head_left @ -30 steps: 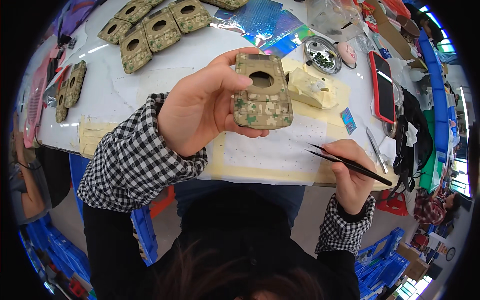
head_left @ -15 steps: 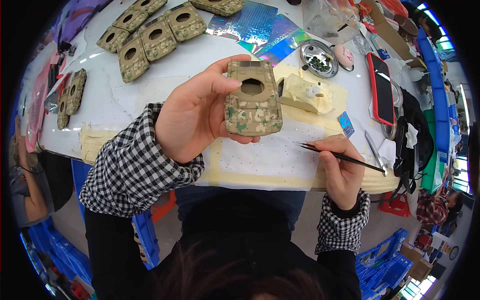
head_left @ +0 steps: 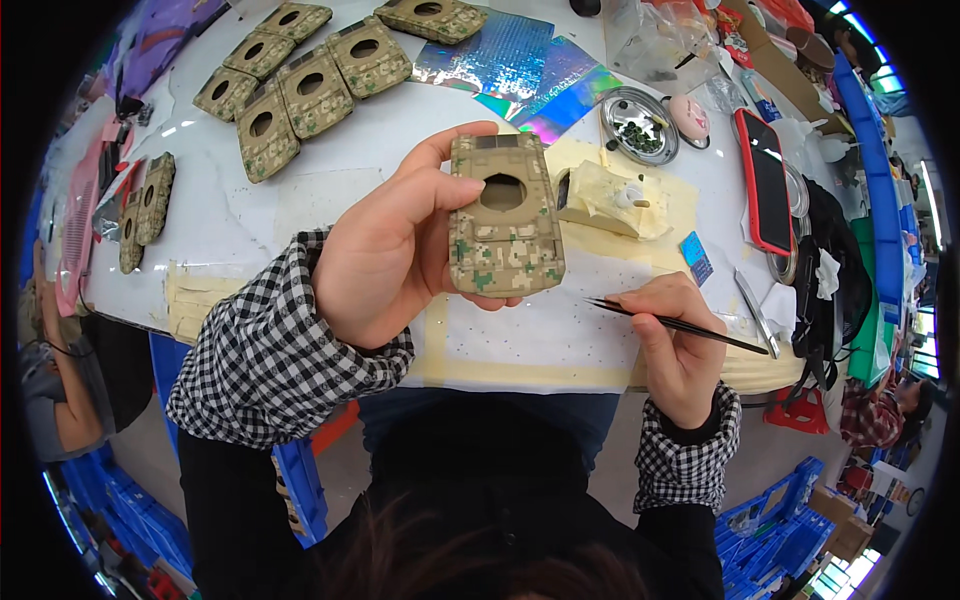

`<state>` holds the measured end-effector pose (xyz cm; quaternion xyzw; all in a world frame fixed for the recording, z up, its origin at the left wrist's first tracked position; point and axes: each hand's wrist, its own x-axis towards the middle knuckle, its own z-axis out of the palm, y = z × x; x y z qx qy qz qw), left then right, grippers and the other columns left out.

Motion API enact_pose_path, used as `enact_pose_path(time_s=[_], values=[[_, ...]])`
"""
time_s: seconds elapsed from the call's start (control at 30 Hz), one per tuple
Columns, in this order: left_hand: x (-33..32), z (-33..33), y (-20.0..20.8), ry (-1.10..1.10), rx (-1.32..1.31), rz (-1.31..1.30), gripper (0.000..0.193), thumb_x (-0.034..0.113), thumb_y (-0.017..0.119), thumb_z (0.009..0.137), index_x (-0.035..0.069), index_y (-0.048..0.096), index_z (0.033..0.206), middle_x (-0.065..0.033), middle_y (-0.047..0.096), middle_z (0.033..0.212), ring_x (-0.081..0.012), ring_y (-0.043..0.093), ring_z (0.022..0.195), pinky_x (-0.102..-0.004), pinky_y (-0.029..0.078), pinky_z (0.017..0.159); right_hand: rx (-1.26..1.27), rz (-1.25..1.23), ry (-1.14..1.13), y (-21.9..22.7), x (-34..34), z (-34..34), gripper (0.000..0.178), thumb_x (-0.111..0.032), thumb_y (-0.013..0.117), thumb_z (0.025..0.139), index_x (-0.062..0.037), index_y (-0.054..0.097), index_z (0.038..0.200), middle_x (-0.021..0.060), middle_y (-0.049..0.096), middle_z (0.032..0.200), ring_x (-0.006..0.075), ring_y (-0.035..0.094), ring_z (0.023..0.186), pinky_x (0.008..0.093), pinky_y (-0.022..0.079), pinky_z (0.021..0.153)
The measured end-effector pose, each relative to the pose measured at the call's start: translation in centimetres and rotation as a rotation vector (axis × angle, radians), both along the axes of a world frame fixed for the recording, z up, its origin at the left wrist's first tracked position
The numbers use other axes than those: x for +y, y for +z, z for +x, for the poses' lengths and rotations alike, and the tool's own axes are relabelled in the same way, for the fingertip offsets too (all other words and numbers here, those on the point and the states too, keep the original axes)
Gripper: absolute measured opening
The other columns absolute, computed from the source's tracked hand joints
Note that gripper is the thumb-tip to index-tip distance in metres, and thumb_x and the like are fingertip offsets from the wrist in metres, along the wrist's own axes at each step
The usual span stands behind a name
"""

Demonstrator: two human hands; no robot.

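Observation:
My left hand (head_left: 385, 235) grips a camouflage-patterned model tank hull (head_left: 507, 240) by its edges, thumb on top beside the round hole. The hull is raised over the table. My right hand (head_left: 680, 340) pinches black tweezers (head_left: 690, 328), their tips pointing left toward the hull but apart from it. Below them lies a white sheet (head_left: 520, 345) dotted with tiny specks, too small to name. Behind the tweezers stands a block wrapped in yellowish tape (head_left: 615, 200), with a small white piece on top.
Several similar hulls (head_left: 312, 85) lie at the back left, two more (head_left: 152, 200) at far left. Shiny holographic sheets (head_left: 490, 60), a round tin of dark green bits (head_left: 640, 128), a red-cased phone (head_left: 765, 180) and a metal blade-like tool (head_left: 755, 310) are around. Another person's arm (head_left: 65, 390) shows at left.
The whole table view sits slightly lower, and the hull shows lower too, still in my left hand. The tweezers in my right hand are held a little flatter.

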<state>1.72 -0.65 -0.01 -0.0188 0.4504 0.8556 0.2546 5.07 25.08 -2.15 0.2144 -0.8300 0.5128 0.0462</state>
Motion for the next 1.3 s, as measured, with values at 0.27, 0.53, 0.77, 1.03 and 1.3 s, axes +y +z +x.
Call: enact_pose_path(time_s=[0.27, 0.53, 0.77, 1.03, 1.3], values=[[0.05, 0.16, 0.12, 0.061, 0.006, -0.018, 0.055, 0.023, 0.033, 0.094, 0.016, 0.017, 0.145, -0.0256, 0.049, 0.128, -0.0237, 0.063, 0.09, -0.0309, 0.053, 0.063, 0.032, 0.049, 0.06, 0.34, -0.1, -0.04, 0.011, -0.006, 0.071, 0.078, -0.0002, 0.067, 0.087, 0.0076, 0.067, 0.081, 0.022, 0.055, 0.075, 0.0307, 0.046, 0.069], [0.08, 0.12, 0.14, 0.049, 0.033, -0.033, 0.055, 0.023, 0.032, 0.094, 0.018, 0.015, 0.146, -0.0255, 0.05, 0.128, -0.0239, 0.063, 0.093, -0.0315, 0.053, 0.064, 0.016, 0.04, 0.086, 0.26, 0.2, 0.19, 0.012, -0.008, 0.071, 0.077, -0.0008, 0.067, 0.086, 0.0076, 0.066, 0.08, 0.0225, 0.056, 0.075, 0.0307, 0.046, 0.07], [0.01, 0.14, 0.13, 0.048, 0.028, -0.027, 0.053, 0.023, 0.032, 0.094, 0.018, 0.017, 0.145, -0.0251, 0.05, 0.128, -0.0237, 0.063, 0.093, -0.0313, 0.051, 0.064, -0.064, 0.034, 0.044, 0.19, 0.24, 0.26, 0.01, -0.005, 0.07, 0.078, 0.0002, 0.067, 0.086, 0.0078, 0.064, 0.079, 0.0212, 0.055, 0.076, 0.0298, 0.045, 0.069], [-0.06, 0.19, 0.1, 0.03, 0.046, -0.025, 0.053, 0.023, 0.032, 0.094, 0.018, 0.018, 0.145, -0.0248, 0.049, 0.129, -0.0238, 0.063, 0.095, -0.0319, 0.052, 0.065, -0.059, 0.039, 0.038, 0.18, 0.18, 0.24, 0.009, -0.004, 0.069, 0.078, 0.0003, 0.068, 0.086, 0.0079, 0.064, 0.079, 0.0209, 0.055, 0.076, 0.0295, 0.044, 0.069], [-0.23, 0.08, -0.13, 0.01, 0.103, -0.036, 0.054, 0.023, 0.033, 0.094, 0.018, 0.017, 0.145, -0.0245, 0.05, 0.128, -0.0239, 0.063, 0.097, -0.0327, 0.053, 0.065, -0.073, 0.036, 0.039, 0.31, 0.13, 0.27, 0.009, -0.003, 0.068, 0.078, 0.0006, 0.067, 0.086, 0.0085, 0.063, 0.079, 0.0209, 0.055, 0.075, 0.0295, 0.044, 0.068]])
